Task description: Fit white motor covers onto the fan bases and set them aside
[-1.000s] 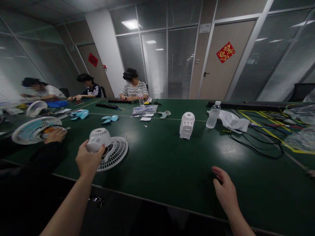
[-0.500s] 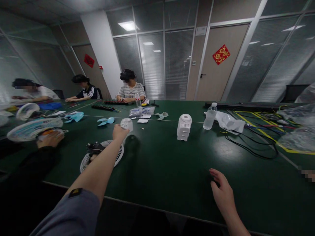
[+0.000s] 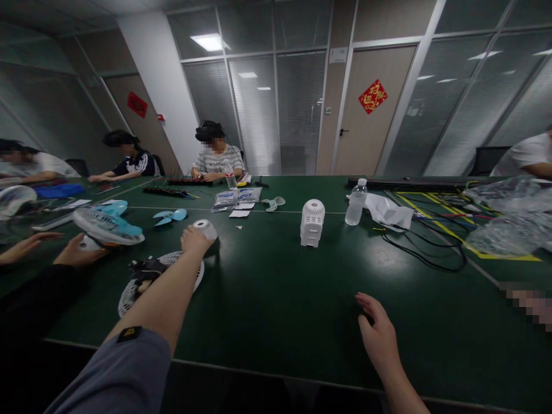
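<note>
My left hand (image 3: 193, 240) is stretched out over the green table (image 3: 280, 287), closed on a white fan motor cover (image 3: 206, 229) that rests on or just above the tabletop. Under my forearm lies a white fan grille (image 3: 129, 296) with a dark motor (image 3: 144, 269) exposed on it. My right hand (image 3: 376, 333) lies on the table near the front edge, fingers loosely curved, holding nothing. A second white motor cover (image 3: 311, 222) stands upright further back.
A co-worker's hands (image 3: 71, 253) at my left hold a fan grille with blue blades (image 3: 107, 227). A water bottle (image 3: 356, 202), white cloth (image 3: 390, 211), black cables (image 3: 426, 253), plastic bags (image 3: 504, 230) and loose blue blades (image 3: 170, 215) lie further back. Several people sit at the far side.
My left hand lifted the white cover off the motor on the grille and carried it forward and down to the table. The co-worker raised their fan grille. My right hand stayed.
</note>
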`<state>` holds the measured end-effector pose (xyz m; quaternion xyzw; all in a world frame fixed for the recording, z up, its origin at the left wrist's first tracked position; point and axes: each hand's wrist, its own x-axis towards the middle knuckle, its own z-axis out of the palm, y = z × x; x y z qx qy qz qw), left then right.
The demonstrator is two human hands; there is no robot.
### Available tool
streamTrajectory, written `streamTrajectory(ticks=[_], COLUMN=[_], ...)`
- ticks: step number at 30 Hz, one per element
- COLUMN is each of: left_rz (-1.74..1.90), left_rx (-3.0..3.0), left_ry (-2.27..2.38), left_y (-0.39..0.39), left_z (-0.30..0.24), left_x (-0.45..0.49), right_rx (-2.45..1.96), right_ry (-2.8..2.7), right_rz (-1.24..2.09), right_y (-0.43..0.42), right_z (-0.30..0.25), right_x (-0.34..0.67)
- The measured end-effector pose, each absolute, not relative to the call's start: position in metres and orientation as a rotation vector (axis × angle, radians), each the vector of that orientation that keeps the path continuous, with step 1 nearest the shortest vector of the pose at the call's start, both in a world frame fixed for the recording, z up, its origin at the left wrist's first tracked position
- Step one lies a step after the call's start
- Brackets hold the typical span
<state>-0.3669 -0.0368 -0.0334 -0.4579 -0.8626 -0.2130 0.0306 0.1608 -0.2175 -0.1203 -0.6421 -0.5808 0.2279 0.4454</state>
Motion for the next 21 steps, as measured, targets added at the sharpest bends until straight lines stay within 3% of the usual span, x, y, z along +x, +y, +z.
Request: streamTrajectory(ticks=[4,9,14,21], left_rz=[-0.652,-0.729,-0.910,-1.088], left_rx=[-1.550,-1.460,-1.292,-1.403], left_ry=[-2.408,-2.008,-2.114,-2.629], left_y=[-0.062,-0.161,-0.247,-0.258], left_z=[0.008,0.029,-0.028,-0.111], left_x=[-0.355,-0.380,-0.437,-0.464], right_rx=[-1.595,-1.553,-1.547,-1.545], right_ry=[-1.436,-1.452,-1.468,-1.492], right_rz=[0.591,0.558,0.534,0.515], right_y=[-0.218,-0.217,-0.215,-0.214], right_z=[-0.121,-0.123,-0.124,-0.130], right_x=[0.161,0.162,0.161,0.163])
